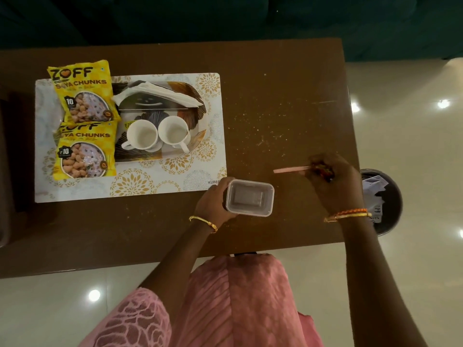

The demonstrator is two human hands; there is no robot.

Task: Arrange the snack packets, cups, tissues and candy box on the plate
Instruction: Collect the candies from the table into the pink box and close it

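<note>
Hands first: we see the left hand at lower centre, fingers curled round the left side of a clear plastic box standing on the brown table. The right hand, at the right, is closed on dark candies and a pink stick. In the upper left, on a patterned mat, a plate carries two white cups, folded tissues and, overlapping its left edge, two yellow snack packets.
</note>
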